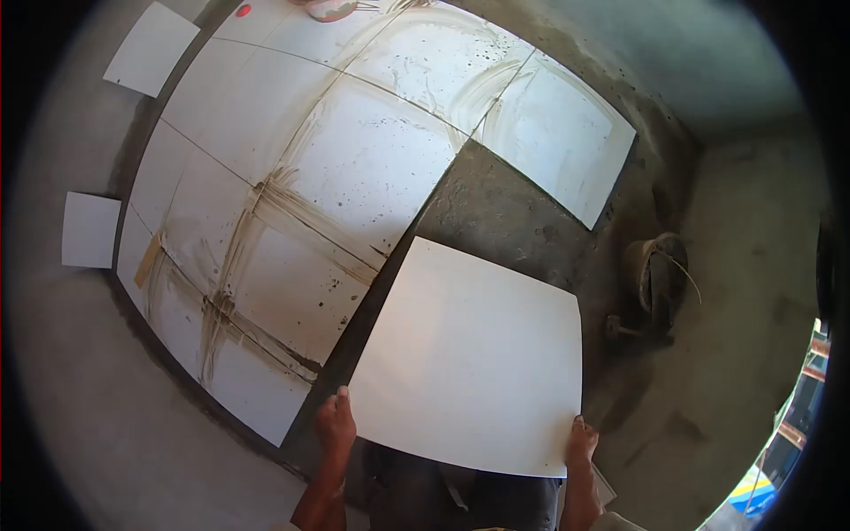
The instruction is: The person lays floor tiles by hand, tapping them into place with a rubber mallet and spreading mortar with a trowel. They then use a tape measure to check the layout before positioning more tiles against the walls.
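Observation:
A large white square floor tile [474,354] is held out in front of my body. My left hand [336,423] grips its left edge near the lower corner, thumb along the edge. On the right edge, close to the other lower corner, my right hand [581,440] is closed round it. The fingers under the tile are hidden on both sides. Past the far edge of the tile shows a patch of bare grey mortar [496,199], bordered by laid white tiles [381,159] smeared with grout along their joints.
A bucket [653,270] stands to the right, with a hammer-like tool [620,327] beside it. Two cut tile pieces [152,49] [91,230] lean at the left wall. A reddish bowl-like object [329,9] sits at the top. Walls enclose the floor.

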`<state>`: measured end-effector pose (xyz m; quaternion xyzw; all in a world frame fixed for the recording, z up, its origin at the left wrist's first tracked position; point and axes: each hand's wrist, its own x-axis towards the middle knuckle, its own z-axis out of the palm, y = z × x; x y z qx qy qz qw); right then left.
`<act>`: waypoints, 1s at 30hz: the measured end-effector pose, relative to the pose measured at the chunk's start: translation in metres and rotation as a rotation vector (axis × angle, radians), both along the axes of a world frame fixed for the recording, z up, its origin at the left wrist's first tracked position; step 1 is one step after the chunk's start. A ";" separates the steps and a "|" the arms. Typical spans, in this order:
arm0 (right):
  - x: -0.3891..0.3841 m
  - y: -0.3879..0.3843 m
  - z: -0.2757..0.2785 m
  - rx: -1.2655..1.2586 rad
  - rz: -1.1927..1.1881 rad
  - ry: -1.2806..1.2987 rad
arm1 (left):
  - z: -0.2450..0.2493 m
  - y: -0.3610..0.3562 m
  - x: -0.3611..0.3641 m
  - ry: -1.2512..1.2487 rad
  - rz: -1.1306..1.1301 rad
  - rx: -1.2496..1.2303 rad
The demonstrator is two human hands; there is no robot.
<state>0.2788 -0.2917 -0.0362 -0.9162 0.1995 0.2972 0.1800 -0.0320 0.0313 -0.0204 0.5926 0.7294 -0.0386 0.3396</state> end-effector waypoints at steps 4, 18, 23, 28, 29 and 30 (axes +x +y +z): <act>-0.028 0.001 -0.032 0.254 -0.297 -0.056 | -0.042 0.037 0.004 0.011 -0.103 0.101; 0.021 0.055 -0.295 0.653 -0.494 -0.440 | -0.302 0.109 0.091 -0.353 -0.195 0.450; 0.027 0.062 -0.346 0.642 -0.434 -0.470 | -0.375 0.121 0.101 -0.384 -0.208 0.462; 0.035 0.061 -0.362 0.527 -0.368 -0.454 | -0.396 0.121 0.102 -0.414 -0.292 0.538; 0.035 0.057 -0.372 0.552 -0.378 -0.466 | -0.397 0.123 0.105 -0.431 -0.297 0.554; 0.034 0.058 -0.375 0.573 -0.388 -0.474 | -0.399 0.124 0.106 -0.412 -0.281 0.539</act>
